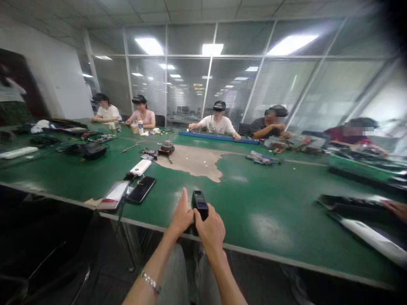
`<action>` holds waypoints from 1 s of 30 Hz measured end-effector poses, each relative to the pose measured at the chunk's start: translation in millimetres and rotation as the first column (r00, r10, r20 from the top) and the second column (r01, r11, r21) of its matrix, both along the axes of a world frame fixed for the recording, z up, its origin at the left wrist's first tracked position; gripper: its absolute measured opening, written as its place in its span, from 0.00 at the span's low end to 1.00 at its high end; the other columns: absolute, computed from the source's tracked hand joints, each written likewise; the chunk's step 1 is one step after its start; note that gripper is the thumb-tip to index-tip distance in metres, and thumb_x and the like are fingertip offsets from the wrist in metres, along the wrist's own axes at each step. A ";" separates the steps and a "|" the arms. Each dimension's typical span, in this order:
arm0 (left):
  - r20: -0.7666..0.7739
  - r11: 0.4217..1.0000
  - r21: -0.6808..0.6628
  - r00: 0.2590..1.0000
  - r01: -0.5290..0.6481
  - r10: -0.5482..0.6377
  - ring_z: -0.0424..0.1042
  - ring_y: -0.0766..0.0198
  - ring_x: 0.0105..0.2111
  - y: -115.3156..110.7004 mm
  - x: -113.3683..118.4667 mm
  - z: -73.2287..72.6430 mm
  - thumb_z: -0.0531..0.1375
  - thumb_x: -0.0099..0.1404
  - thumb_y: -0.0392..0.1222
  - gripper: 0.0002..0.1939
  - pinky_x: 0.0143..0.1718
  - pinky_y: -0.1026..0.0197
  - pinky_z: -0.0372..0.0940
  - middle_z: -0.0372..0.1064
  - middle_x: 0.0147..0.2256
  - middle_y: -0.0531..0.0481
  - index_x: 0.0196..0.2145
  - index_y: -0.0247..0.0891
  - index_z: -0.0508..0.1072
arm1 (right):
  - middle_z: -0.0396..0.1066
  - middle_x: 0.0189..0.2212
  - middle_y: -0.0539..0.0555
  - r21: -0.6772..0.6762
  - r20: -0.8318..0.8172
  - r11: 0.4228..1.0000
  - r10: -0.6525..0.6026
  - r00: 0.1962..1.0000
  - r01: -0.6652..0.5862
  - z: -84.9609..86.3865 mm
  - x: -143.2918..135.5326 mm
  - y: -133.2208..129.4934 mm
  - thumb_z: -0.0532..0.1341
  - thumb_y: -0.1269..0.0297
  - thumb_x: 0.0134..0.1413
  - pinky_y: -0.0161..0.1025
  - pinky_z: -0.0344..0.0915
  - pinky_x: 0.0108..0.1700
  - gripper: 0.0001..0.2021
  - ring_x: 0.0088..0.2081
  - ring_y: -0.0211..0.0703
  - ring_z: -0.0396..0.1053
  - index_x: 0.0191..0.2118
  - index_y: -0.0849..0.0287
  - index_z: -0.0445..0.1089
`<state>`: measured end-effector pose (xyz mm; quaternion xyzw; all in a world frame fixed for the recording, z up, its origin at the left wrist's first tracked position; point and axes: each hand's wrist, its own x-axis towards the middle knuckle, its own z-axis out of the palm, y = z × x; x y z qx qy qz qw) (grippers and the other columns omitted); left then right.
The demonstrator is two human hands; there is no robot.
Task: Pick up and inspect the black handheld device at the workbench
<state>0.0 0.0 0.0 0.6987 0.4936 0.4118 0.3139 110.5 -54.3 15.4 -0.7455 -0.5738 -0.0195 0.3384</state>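
My right hand [211, 225] grips a dark rectangular handheld device [199, 201] with a small panel at its far end, low over the front of the green table. Its thumb lies along the device's left side and the fingers bend round the right side. Beside it, my left hand [182, 215] is seen edge-on with a finger stretched out and pointing away from me. The left thumb reaches toward the near left side of the device; whether it touches is unclear. The other left fingers are partly hidden.
A black phone [141, 189], a white power bank [140, 167] and a flat pinkish box [113, 195] lie to the left. A black-and-white casing [365, 228] is at the right, near another person's hand [397, 209]. Several people sit across the table [254, 190].
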 end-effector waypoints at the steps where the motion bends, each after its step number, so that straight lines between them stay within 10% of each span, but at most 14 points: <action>1: 0.007 1.000 -0.002 1.000 -0.003 0.003 0.37 0.59 0.68 0.4 -0.3 -1.3 0.50 0.55 0.31 0.45 0.67 0.57 0.37 0.32 0.68 0.38 0.67 0.23 0.34 | 0.73 0.35 0.55 0.005 0.001 1.000 0.007 1.000 -0.007 -0.6 0.6 -1.6 0.56 0.51 0.57 0.38 0.58 0.39 0.20 0.39 0.49 0.70 0.51 0.56 0.64; 15: 0.099 0.999 0.000 0.994 -0.052 0.052 0.43 0.55 0.66 2.8 1.4 -5.4 0.47 0.69 0.54 0.37 0.67 0.51 0.42 0.42 0.67 0.39 0.67 0.32 0.42 | 0.68 0.50 0.65 0.049 -0.010 0.998 0.026 1.000 -0.025 -3.0 2.0 3.0 0.58 0.51 0.54 0.42 0.58 0.50 0.34 0.51 0.55 0.65 0.60 0.69 0.56; 30: 0.131 0.998 -0.029 0.989 -0.063 0.066 0.45 0.56 0.66 0.7 2.2 -1.5 0.45 0.68 0.59 0.38 0.66 0.52 0.43 0.44 0.66 0.41 0.67 0.35 0.41 | 0.74 0.37 0.57 0.087 -0.089 0.993 0.092 0.992 -0.084 15.8 5.7 11.0 0.55 0.48 0.57 0.40 0.60 0.41 0.22 0.39 0.49 0.71 0.49 0.58 0.68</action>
